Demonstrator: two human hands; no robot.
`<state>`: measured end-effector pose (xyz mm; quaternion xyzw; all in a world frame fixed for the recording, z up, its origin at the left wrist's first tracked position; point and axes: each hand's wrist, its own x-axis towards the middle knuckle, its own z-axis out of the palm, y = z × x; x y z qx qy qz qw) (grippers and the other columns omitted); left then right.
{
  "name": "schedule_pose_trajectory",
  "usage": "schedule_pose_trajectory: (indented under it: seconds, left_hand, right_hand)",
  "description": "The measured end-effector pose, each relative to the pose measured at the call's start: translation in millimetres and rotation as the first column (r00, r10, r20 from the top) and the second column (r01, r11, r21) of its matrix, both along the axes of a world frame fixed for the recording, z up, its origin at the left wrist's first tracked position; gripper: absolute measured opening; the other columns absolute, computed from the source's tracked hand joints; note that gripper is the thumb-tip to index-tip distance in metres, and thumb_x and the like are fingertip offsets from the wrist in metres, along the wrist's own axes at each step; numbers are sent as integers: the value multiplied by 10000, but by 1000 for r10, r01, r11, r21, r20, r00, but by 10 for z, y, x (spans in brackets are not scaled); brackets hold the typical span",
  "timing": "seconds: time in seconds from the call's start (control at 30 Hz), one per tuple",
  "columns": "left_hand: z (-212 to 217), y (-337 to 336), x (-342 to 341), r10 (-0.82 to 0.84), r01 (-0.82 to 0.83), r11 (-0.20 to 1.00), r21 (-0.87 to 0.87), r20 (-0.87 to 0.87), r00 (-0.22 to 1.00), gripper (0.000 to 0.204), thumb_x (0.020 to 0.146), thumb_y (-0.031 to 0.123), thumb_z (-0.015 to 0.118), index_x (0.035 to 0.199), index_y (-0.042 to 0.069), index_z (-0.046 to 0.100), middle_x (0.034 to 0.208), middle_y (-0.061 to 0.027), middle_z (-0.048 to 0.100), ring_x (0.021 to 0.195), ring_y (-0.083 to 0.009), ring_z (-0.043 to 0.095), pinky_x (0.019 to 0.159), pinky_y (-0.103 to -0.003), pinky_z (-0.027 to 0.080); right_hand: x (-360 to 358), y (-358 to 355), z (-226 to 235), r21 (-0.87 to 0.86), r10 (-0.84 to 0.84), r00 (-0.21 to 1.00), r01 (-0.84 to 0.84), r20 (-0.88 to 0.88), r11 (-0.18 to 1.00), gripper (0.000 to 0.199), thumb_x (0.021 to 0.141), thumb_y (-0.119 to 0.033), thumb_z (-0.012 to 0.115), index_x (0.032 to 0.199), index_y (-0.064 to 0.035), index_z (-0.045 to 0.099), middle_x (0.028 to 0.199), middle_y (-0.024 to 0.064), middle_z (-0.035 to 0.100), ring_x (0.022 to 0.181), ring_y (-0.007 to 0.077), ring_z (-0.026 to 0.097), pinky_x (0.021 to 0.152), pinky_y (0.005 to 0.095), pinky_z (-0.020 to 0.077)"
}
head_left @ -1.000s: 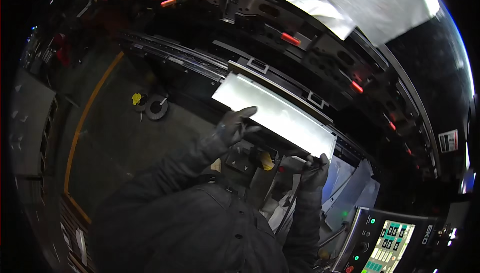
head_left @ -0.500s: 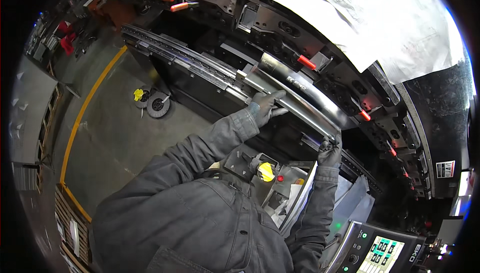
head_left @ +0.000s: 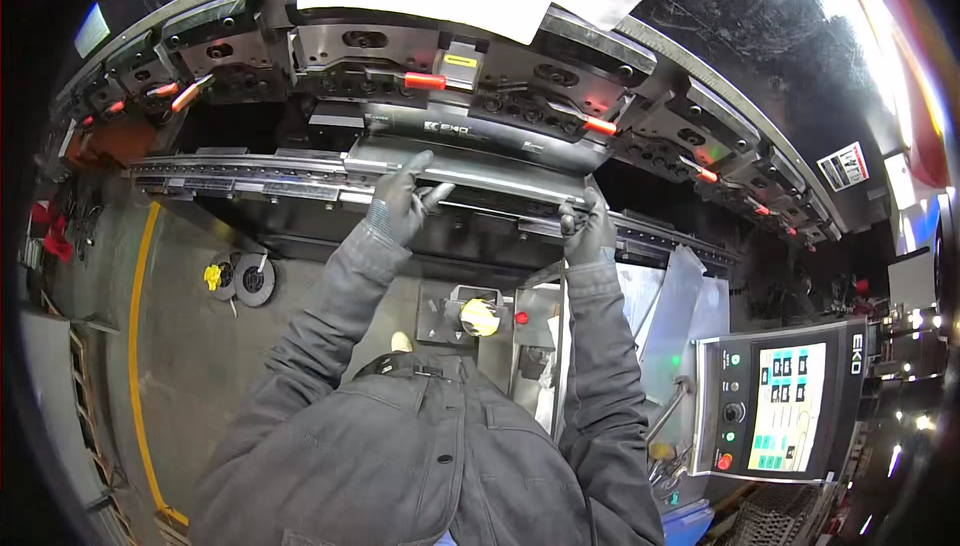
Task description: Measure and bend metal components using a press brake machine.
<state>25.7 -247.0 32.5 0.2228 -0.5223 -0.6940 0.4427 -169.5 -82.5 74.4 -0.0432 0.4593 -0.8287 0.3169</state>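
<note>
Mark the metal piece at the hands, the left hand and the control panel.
Metal piece point(head_left: 500, 178): head view, bare middle of its surface.
Left hand point(head_left: 401, 206): head view, back of the gloved hand.
Control panel point(head_left: 784, 404): head view, on its lit screen.

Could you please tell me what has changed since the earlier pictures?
The metal sheet seems to have tipped away: its broad bright face showed a second ago, now only a narrow strip below the dark blade. The view has turned, so it lies nearly level. The left hand and right hand stay along its near edge; no visible letting go.
</note>
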Motion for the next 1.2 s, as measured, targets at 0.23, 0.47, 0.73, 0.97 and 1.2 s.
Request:
schedule_pose_trajectory:
  seconds: [0.23,0.47,0.73,0.97,1.2]
  left_hand:
    - [354,26,-52,2,53,707,705,-78,997,382,779,18,631,1132,-19,492,1146,-165,496,954,-244,560,797,-327,546]
    - [37,-36,-31,-88,144,927,347,-172,981,379,776,66,643,1116,-22,501,1113,-154,540,909,-244,586,756,-311,549]
    - [182,-110,-15,195,-54,836,-546,204,959,348,769,59,643,1087,-8,518,1031,-117,573,795,-211,608,730,-272,549]
    - [185,-84,-17,191,-92,848,-521,140,971,309,780,98,640,1049,-8,527,1022,-124,546,759,-198,605,699,-259,563]
    - [238,-139,-65,325,-109,717,-689,191,926,305,784,115,639,1037,-13,527,1020,-131,537,769,-205,603,686,-263,569]
  right_hand:
    - [-224,153,-98,-51,100,952,-89,290,995,293,878,-143,479,1163,-79,469,731,86,537,490,94,471,346,141,321]
    - [-583,95,-337,-390,336,598,-43,727,920,169,884,-162,482,1012,-57,519,738,82,562,480,96,492,335,135,338]
    - [-533,46,-214,-38,47,964,-39,261,999,164,888,-176,489,978,-42,519,732,90,585,466,110,523,322,136,372]
    - [-617,57,-310,-42,55,996,-53,67,998,180,880,-166,507,981,-17,516,712,92,590,459,116,534,313,139,376]
    - [-549,12,-205,62,7,998,-10,55,998,172,871,-149,522,979,-16,516,697,98,588,457,117,534,309,148,362]
